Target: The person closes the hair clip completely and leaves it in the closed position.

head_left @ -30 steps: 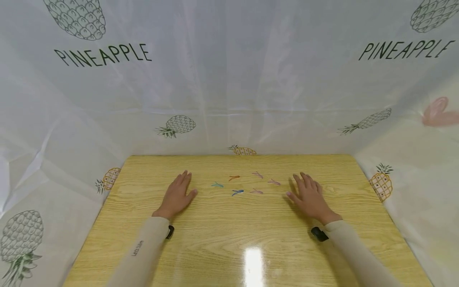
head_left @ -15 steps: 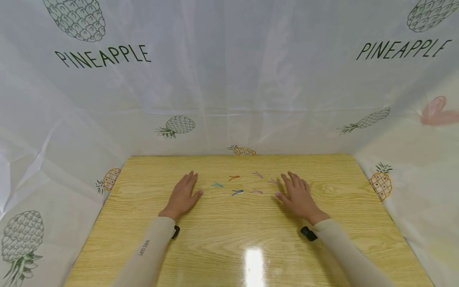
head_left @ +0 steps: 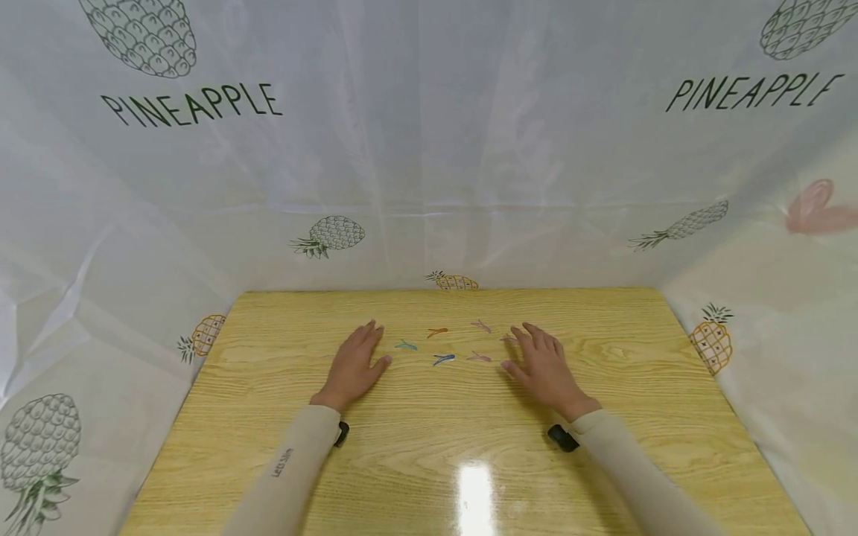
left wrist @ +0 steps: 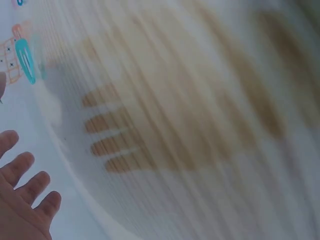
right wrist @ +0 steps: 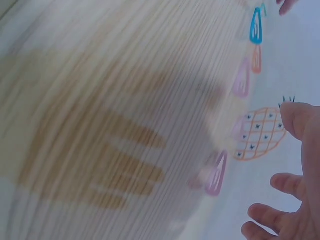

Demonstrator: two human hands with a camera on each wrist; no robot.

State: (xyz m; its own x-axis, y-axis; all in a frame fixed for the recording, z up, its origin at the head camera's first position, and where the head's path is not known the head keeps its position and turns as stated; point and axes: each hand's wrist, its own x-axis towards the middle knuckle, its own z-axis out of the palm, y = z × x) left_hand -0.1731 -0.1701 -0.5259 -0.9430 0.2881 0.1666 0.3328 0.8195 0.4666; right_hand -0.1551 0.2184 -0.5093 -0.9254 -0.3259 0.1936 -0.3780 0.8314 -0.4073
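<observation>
Several snap hair clips lie spread on the wooden table. In the head view, a teal clip is nearest my left hand, whose fingers extend forward with nothing in them. Farther in are an orange clip and a blue clip. Three pinkish-purple clips lie on the right: a far clip, a near clip and one partly hidden by the fingertips of my right hand. That hand's fingers are spread, thumb beside the near clip. In the right wrist view a purple clip shows its snap frame.
The wood-grain table reflects a bright light near its front. A white pineapple-printed sheet stands behind it and along both sides. Each wrist wears a black band; the right band shows below the sleeve.
Both hands have moved inward toward the hair clips, the left to the right and the right to the left. The right fingertips now overlap the rightmost purple clip. The clips have not moved.
</observation>
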